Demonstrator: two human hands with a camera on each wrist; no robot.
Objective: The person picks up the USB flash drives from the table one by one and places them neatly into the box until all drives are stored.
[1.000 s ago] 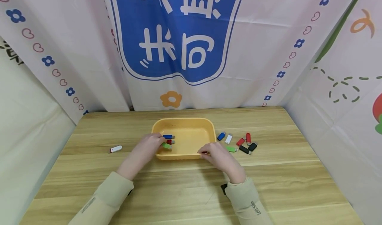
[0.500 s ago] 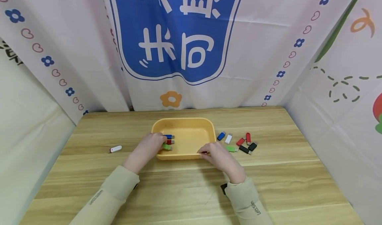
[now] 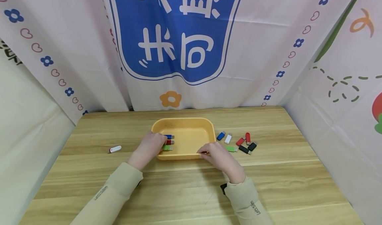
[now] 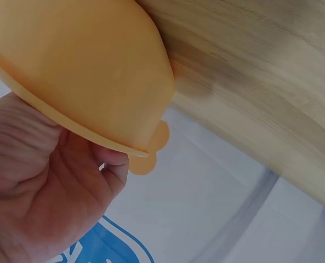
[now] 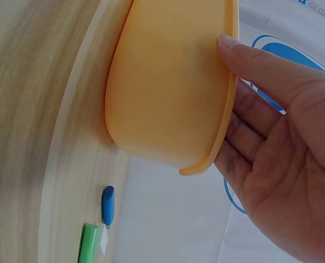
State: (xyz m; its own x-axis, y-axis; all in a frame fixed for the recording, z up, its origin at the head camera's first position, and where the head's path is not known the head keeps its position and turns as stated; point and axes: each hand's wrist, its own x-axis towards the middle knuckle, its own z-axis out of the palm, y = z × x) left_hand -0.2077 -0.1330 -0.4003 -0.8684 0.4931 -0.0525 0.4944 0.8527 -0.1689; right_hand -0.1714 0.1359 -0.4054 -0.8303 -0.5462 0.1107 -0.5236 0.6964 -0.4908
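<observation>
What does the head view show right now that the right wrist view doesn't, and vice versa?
Only the head view: the left hand at the left end of the yellow tray, the blue, red and green USB sticks inside it, a white USB stick to its left, and two red USB sticks and two black USB sticks to its right.

Only the right wrist view: the palm of the right hand.

Both: the right hand at the tray, the blue USB stick and green USB stick beside it, the wooden table and the blue emblem.
</observation>
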